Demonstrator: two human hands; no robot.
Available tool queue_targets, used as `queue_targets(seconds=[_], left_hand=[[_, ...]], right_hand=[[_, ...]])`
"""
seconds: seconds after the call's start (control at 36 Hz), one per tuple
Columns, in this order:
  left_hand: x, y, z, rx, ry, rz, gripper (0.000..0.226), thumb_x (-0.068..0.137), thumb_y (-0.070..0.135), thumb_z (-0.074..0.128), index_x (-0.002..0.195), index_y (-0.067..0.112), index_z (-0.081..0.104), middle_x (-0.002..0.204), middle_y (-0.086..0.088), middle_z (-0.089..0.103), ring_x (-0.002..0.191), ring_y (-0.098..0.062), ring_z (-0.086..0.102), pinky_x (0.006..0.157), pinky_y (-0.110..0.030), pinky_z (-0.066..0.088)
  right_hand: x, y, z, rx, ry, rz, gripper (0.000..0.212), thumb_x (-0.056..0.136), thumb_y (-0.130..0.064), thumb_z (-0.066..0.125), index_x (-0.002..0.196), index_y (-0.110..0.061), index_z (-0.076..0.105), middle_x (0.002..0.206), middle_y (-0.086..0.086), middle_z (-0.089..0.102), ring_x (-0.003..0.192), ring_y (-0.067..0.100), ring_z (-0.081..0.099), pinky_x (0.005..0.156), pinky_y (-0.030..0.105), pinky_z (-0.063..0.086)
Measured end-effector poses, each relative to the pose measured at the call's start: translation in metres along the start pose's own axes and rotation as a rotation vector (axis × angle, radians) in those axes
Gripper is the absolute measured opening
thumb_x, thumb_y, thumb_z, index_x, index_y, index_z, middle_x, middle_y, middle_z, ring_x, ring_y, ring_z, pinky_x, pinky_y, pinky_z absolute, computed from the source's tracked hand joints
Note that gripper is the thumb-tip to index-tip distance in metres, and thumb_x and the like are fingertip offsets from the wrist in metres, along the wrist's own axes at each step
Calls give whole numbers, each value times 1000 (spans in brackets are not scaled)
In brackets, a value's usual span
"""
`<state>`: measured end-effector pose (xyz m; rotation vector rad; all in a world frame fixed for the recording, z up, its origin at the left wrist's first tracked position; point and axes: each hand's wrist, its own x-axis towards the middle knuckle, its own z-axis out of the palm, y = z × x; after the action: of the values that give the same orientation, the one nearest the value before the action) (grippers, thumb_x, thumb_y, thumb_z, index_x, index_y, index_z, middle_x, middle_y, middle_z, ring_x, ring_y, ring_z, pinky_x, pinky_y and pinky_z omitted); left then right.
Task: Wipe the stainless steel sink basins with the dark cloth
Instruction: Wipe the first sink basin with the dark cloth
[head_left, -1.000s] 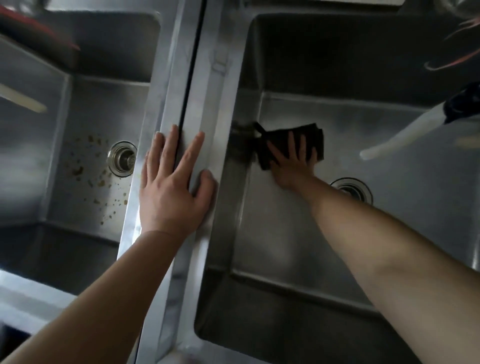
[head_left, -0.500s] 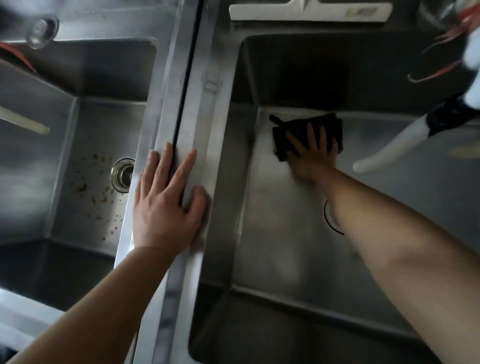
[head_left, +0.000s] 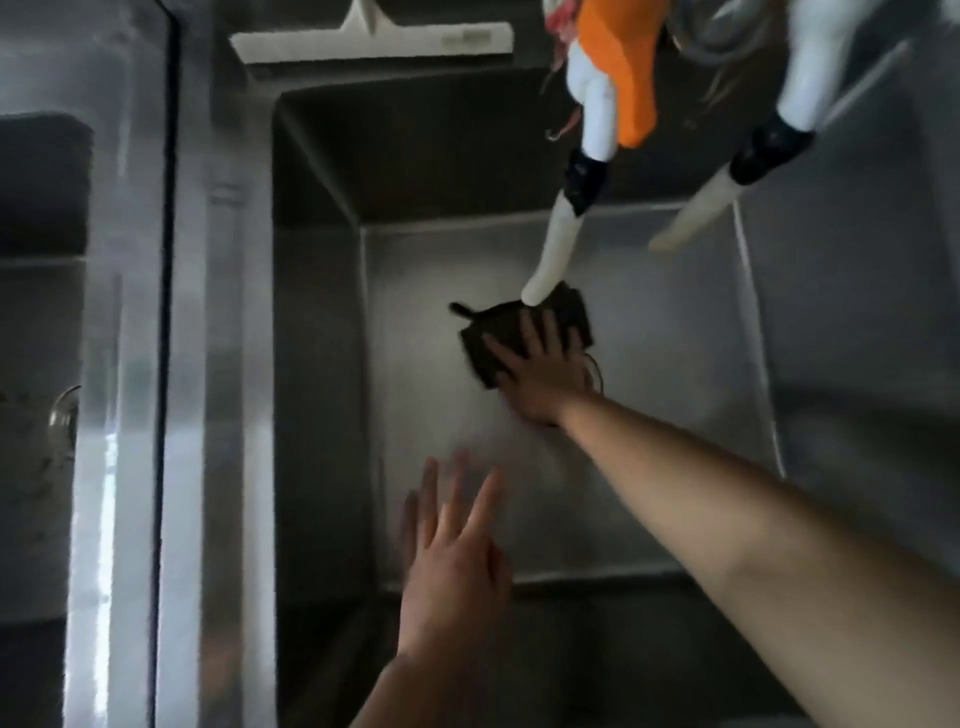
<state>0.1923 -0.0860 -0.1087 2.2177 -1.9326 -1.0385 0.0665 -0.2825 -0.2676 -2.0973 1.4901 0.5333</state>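
Wiping right basin (head_left: 519, 519) floor | dark cloth (head_left: 524, 332) lies mid-floor beside the drain, below a white spout tip (head_left: 535, 291) | right hand (head_left: 540, 374) presses it, fingers flat | left hand (head_left: 457, 561) released, hovering | cloth likely soft, limp: press its middle.

We see our right hand (head_left: 540, 379) pressing the dark cloth (head_left: 524, 338) flat on the sink basin (head_left: 415, 415) floor, fingers spread. Our left hand (head_left: 452, 561) hovers open above the basin, blurred.
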Motion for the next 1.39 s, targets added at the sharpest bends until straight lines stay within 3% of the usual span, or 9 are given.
queue_targets(seconds=[0.06,0.25,0.53,0.72,0.86,0.92,0.97,1.22,1.39], left_hand=[[6,-8,13,40,-57,-93,87,89,23,49,154,47,-3,158,15,-31,136,-7,-44,123,-38,-10],[37,-40,21,153,-140,-65,79,95,41,48,156,43,-2,166,6,-12,152,-21,-13,121,-41,-6],[101,-13,45,112,-63,-8,91,88,32,60,159,26,4,167,-8,-6,153,-32,1,122,-49,10],[149,19,55,-18,55,-39,85,93,45,58,160,20,12,167,-11,6,152,-37,7,121,-53,10],[179,10,55,-36,33,-175,80,94,61,46,159,22,19,164,-18,15,150,-40,14,119,-54,14],[192,2,54,44,-97,-224,81,92,72,22,160,28,12,166,-13,6,152,-36,8,120,-50,12],[204,2,55,8,-189,-324,79,93,74,24,159,34,6,167,-8,-3,153,-32,0,122,-50,5],[225,42,88,-76,87,-500,76,96,66,33,159,32,8,166,-11,-10,152,-35,-7,121,-55,-2],[260,63,108,-63,186,-618,77,93,68,17,159,32,-2,165,-10,-18,151,-37,-16,119,-60,-10]], right_hand=[[-5,-26,9,-50,-34,-140,58,98,-60,25,151,-54,1,165,8,-16,148,39,-20,113,64,-10],[-49,-9,-26,120,92,-5,76,86,-77,32,152,-50,7,166,-1,-13,150,28,-20,116,61,-8],[-219,116,-78,21,181,296,76,90,-62,50,155,-44,15,167,-3,-8,153,24,-7,120,55,4],[-258,120,-124,324,467,412,66,93,-41,60,152,-33,33,166,6,9,153,29,6,120,48,11],[-266,124,-135,247,431,351,64,95,-45,54,153,-36,28,167,0,3,153,25,3,118,44,8],[-263,138,-143,169,426,338,64,96,-46,52,153,-35,27,167,2,3,153,27,4,119,49,9],[-258,156,-152,92,425,337,64,96,-46,50,154,-33,27,167,2,4,153,26,3,119,51,9],[-197,246,-200,-133,441,271,70,94,-46,49,156,-27,21,166,5,7,153,27,2,120,54,4],[-178,275,-202,-135,499,222,68,96,-47,40,156,-21,20,166,4,12,153,27,5,119,58,2]])
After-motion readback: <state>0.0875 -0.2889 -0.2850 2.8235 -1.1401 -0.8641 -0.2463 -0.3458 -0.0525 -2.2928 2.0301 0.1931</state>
